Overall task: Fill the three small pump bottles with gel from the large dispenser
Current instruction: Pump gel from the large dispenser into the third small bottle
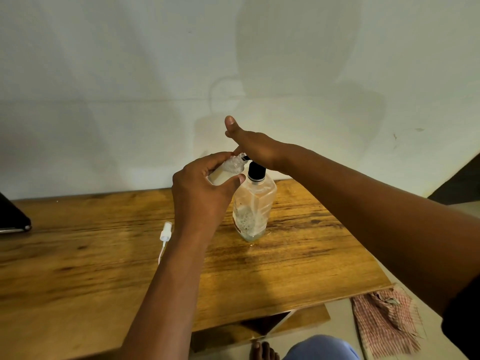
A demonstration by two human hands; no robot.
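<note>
Head view is showing the large dispenser [253,203] standing upright mid-table, well back from the near edge of the wooden table [78,255], bare wood lying around it. Its black pump is sitting under the right hand [255,149], pressing with straight fingers. Left hand [202,193] is gripping a small bottle [228,168], tilted, mouth against the spout. A white pump top [165,233] is lying just left of the forearm.

Left hand [205,185] curled, gripping; right hand [253,145] flat, fingers straight.
</note>
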